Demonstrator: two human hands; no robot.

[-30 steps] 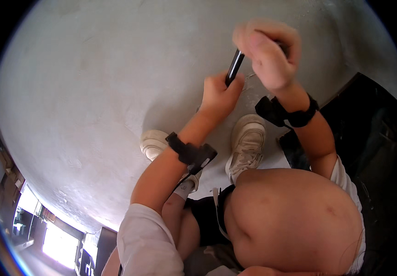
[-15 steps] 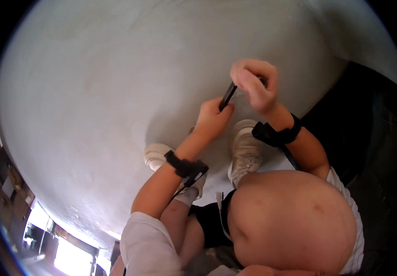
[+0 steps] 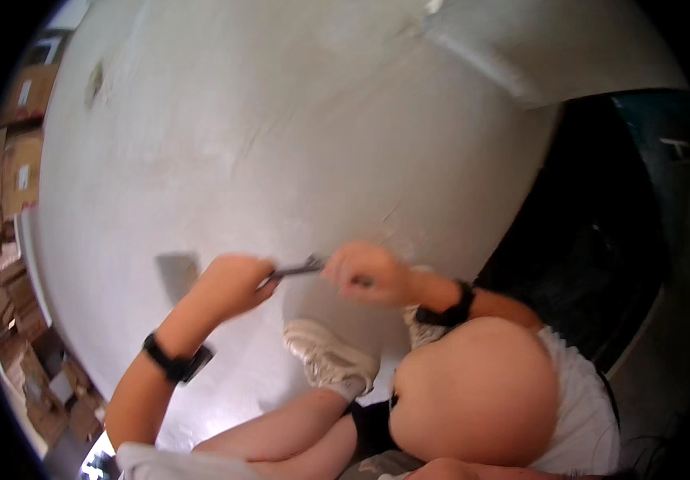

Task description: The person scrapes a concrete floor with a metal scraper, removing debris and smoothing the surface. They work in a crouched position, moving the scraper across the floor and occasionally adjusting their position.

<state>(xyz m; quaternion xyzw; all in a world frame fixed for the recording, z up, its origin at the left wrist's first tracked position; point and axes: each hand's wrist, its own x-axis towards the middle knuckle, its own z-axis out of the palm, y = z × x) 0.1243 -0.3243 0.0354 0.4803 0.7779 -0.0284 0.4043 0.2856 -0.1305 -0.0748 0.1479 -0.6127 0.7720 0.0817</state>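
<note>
A slim dark bar-like tool (image 3: 301, 270) spans the gap between my two hands, lying nearly level over the pale grey surface. My left hand (image 3: 237, 286) is closed around its left end. On the other end, my right hand (image 3: 371, 274) has its fingers curled, blurred by motion, and a bit of dark shows below them. The tool's exact kind cannot be made out. Just beyond my left hand is a flat grey rectangular piece (image 3: 178, 274); whether that hand also holds it is unclear. Black straps with small devices circle both wrists.
Pale grey, scuffed surface (image 3: 161, 160) spreads ahead. Cardboard boxes (image 3: 23, 172) are stacked and scattered along the left edge. A large black area (image 3: 585, 232) lies to the right. My light-coloured shoe (image 3: 329, 352) is below my hands.
Both hands have come down and to the left, turning the tool from steep to nearly level. The view has shifted, bringing more boxes in at the left. The grey rectangle now shows.
</note>
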